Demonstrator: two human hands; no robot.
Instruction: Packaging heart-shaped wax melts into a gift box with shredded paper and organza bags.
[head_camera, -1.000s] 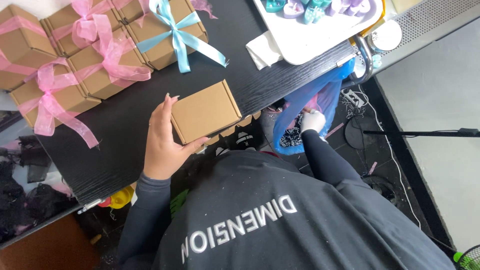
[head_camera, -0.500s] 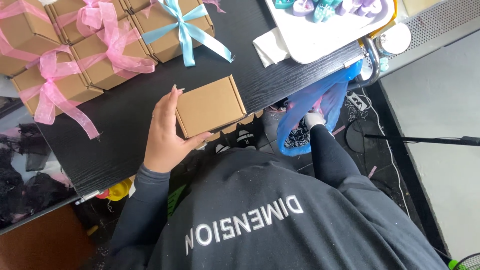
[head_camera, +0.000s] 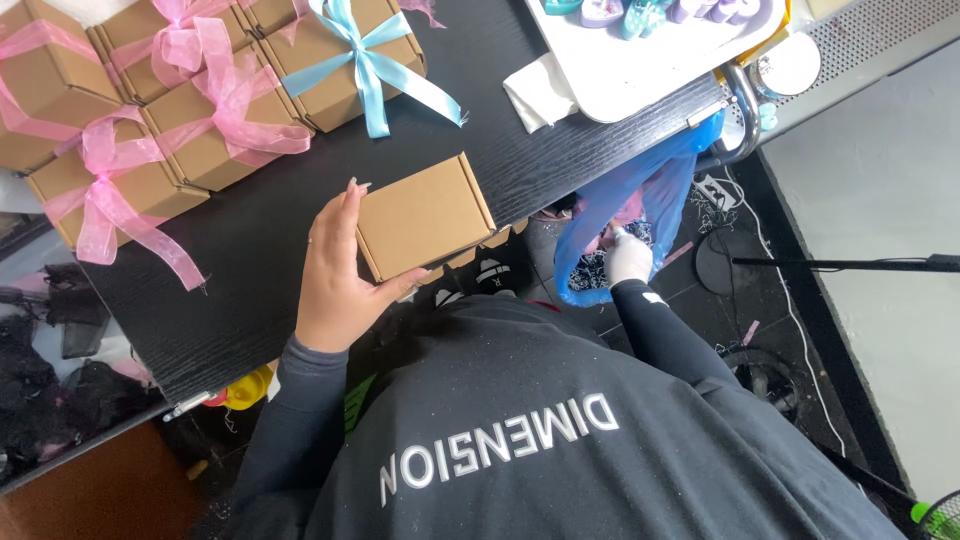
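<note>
1. While the left hand (head_camera: 335, 275) rests on the black table (head_camera: 250, 250), its grip is partly open around a plain brown box (head_camera: 424, 216): the fingers lie flat along the box's 9 o'clock side and the thumb presses its near edge, so the hand steadies the box and does not lift it.
2. The box lies shut at the table's near edge, slightly tilted, and it carries no ribbon.
3. The right hand (head_camera: 628, 256) is well apart from the box, at about 3 o'clock from it and below the table edge, reaching into a blue plastic bag (head_camera: 640, 190) that hangs there. I cannot tell whether its grip is closed on anything, since the fingers are buried among the bag's contents.
4. At 10 to 11 o'clock from the plain box stand several like boxes tied with pink ribbons (head_camera: 200, 70), and at 12 o'clock one tied with a blue ribbon (head_camera: 365, 50).
5. Judging from this, several boxes look finished with bows, while the one under the left hand is closed but not yet tied, so the work on it seems about midway.
6. A white tray (head_camera: 640, 70) with small coloured items lies at 1 o'clock, with a folded white cloth (head_camera: 538, 92) just beside it.
</note>
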